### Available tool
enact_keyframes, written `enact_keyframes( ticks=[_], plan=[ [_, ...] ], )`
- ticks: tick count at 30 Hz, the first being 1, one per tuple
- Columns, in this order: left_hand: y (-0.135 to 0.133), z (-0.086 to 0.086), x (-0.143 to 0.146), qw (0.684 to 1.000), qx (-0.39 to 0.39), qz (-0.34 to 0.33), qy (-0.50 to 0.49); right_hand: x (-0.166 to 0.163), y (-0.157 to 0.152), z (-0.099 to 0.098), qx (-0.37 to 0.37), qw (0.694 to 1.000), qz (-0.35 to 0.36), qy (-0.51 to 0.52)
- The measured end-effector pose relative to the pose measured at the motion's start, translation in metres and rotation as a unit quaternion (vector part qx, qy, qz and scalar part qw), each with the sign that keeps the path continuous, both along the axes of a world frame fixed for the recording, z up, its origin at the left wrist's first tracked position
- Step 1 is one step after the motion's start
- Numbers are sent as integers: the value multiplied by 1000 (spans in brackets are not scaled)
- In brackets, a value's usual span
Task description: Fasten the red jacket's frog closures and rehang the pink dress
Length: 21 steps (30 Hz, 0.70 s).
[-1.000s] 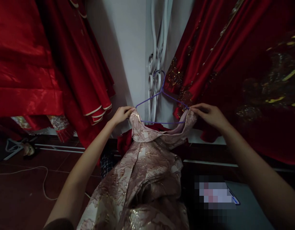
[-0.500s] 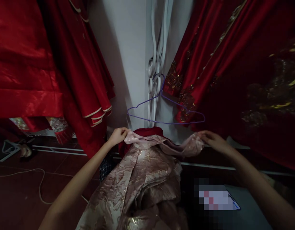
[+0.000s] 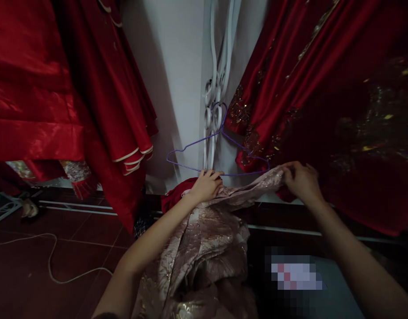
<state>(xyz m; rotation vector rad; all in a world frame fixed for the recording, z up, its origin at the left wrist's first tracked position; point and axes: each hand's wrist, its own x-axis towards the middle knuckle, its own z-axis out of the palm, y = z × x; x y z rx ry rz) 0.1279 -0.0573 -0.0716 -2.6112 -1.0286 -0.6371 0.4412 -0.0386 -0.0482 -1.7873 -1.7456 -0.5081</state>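
A pink brocade dress (image 3: 204,248) with gold thread hangs down in front of me. My left hand (image 3: 206,185) is closed on its top edge near the middle. Closed on the dress's right corner, my right hand (image 3: 302,180) sits at about the same height. A bare purple wire hanger (image 3: 190,144) hangs just above both hands, hooked on a white scrolled metal fixture (image 3: 217,84). The hanger's bottom wire passes right over my left knuckles.
Red satin garments (image 3: 41,88) hang at the left, and red gold-embroidered garments (image 3: 323,88) at the right. A white wall (image 3: 177,66) stands between them. A white cord (image 3: 51,261) lies on the dark red floor at the left. Red cloth (image 3: 174,195) is bunched behind the dress.
The dress came off the hanger and dropped below it. My left hand then slid right along the dress's top edge toward the middle. The empty hanger swung a little to the left.
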Motion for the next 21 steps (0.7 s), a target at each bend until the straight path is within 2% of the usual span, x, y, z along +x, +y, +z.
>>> enact_keyframes(
  ticks=[5,11,17,21],
  plan=[
    [-33,10,-8,1000,26,-6,-11,16,-3,-10,-24,999,-27,-38],
    [-37,13,-8,1000,25,-1,-13,14,-4,-9,-8,1000,-15,-9],
    [-30,15,-9,999,-9,-22,-24,-8,-6,15,25,998,46,25],
    [-27,16,-1,996,-50,-44,-52,-41,-5,40,39,988,139,57]
  ],
)
